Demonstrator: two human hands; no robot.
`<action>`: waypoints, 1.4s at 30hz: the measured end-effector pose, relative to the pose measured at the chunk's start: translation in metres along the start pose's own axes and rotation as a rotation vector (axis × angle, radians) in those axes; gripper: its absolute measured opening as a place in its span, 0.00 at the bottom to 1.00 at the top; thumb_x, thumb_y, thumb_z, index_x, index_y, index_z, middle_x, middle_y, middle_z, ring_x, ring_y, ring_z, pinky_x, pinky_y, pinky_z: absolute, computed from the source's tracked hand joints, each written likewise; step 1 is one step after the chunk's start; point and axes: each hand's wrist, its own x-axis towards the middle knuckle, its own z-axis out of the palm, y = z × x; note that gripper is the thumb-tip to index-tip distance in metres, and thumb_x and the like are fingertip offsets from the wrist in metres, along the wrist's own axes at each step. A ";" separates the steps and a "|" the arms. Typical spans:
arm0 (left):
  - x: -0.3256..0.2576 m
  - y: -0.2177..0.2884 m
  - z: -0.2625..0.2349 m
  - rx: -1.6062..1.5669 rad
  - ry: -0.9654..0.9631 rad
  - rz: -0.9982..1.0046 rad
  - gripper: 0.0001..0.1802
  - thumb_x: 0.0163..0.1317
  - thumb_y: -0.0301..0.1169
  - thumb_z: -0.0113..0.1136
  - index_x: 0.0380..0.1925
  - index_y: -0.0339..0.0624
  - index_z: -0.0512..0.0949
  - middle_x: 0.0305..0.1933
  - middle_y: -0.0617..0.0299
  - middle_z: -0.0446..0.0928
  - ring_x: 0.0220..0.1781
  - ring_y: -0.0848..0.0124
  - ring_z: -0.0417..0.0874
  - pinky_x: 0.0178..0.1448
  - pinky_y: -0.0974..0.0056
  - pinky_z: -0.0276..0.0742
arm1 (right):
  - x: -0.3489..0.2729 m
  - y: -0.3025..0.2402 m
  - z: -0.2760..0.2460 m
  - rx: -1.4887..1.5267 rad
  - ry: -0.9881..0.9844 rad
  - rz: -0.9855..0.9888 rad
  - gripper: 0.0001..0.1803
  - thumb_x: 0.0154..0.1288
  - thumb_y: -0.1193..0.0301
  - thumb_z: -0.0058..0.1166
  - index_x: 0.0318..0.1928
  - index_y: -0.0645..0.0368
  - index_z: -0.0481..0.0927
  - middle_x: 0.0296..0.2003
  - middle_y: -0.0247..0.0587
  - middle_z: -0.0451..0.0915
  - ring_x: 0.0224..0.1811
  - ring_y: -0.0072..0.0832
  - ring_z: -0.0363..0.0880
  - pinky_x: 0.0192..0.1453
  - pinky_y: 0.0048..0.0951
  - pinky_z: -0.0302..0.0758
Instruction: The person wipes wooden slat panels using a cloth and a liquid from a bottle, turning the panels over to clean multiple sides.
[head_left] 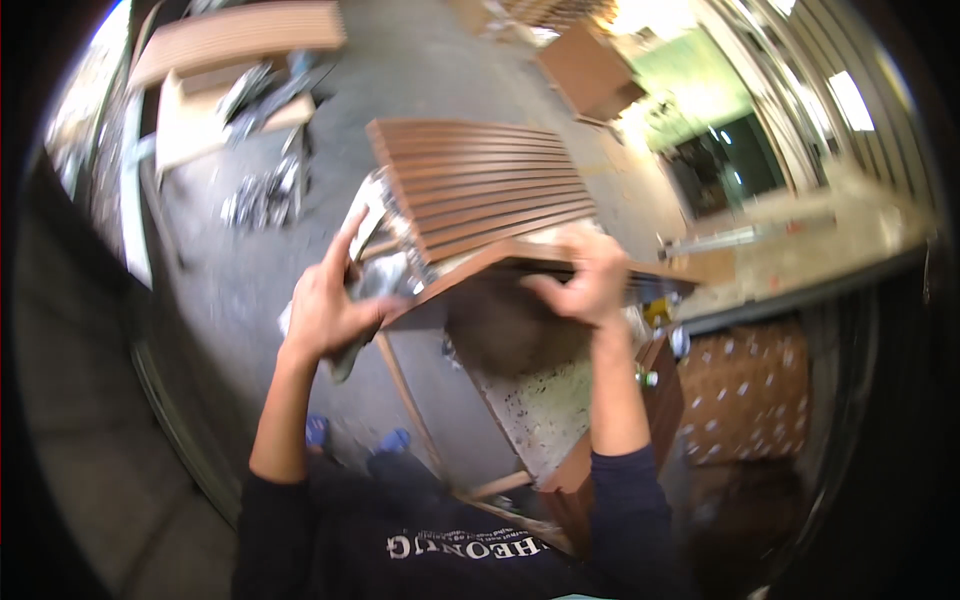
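A brown board [515, 322], somewhat blurred, is tilted up before me with its bent-looking upper edge toward the far side. My right hand [592, 280] grips that edge, fingers over the top and thumb on the near face. My left hand [335, 305] is at the board's left corner, fingers stretched apart and the thumb by the corner; whether it touches is too blurred to tell. Just beyond lies a brown slatted panel [485, 185] with parallel grooves. Crumpled whitish plastic or cloth [388, 272] sits between my left hand and the panel.
Below the board is a speckled pale work surface [545, 415] on a wooden frame. Brown boards [600, 465] stand at its right. A bench [770, 265] runs along the right, with a white-spotted brown piece [745, 395] beneath. Grey scraps [265, 195] lie on the floor at left.
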 end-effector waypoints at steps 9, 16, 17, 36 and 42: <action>0.014 0.046 0.021 0.237 -0.045 0.309 0.22 0.38 0.35 0.72 0.33 0.36 0.77 0.33 0.50 0.75 0.38 0.50 0.77 0.42 0.56 0.72 | -0.059 0.010 0.044 0.129 0.360 0.137 0.35 0.53 0.51 0.59 0.61 0.45 0.65 0.61 0.40 0.64 0.67 0.39 0.57 0.69 0.54 0.47; 0.022 0.058 0.021 0.319 0.040 0.492 0.16 0.43 0.35 0.65 0.31 0.36 0.78 0.26 0.57 0.72 0.28 0.64 0.75 0.32 0.65 0.68 | -0.176 0.056 0.139 0.393 0.791 0.899 0.44 0.51 0.67 0.63 0.67 0.60 0.55 0.69 0.56 0.47 0.72 0.50 0.43 0.72 0.45 0.47; 0.053 -0.062 -0.016 0.243 -0.071 0.428 0.25 0.57 0.39 0.63 0.53 0.42 0.71 0.27 0.56 0.77 0.25 0.66 0.77 0.32 0.60 0.77 | -0.178 0.053 0.172 0.817 0.965 1.061 0.41 0.58 0.63 0.58 0.67 0.62 0.55 0.69 0.54 0.51 0.72 0.44 0.46 0.72 0.40 0.50; -0.067 0.159 -0.014 0.218 -0.363 -0.071 0.22 0.61 0.40 0.56 0.48 0.33 0.75 0.32 0.63 0.77 0.30 0.76 0.77 0.34 0.70 0.74 | -0.252 0.094 0.251 2.738 1.053 0.749 0.54 0.50 0.34 0.46 0.69 0.57 0.51 0.67 0.51 0.55 0.68 0.55 0.52 0.71 0.59 0.46; -0.114 0.179 -0.047 0.337 0.073 0.287 0.16 0.41 0.38 0.65 0.24 0.35 0.82 0.23 0.57 0.78 0.27 0.67 0.82 0.33 0.68 0.74 | -0.209 0.102 0.192 2.820 1.003 0.687 0.52 0.59 0.31 0.33 0.72 0.52 0.37 0.72 0.50 0.32 0.73 0.53 0.32 0.70 0.62 0.42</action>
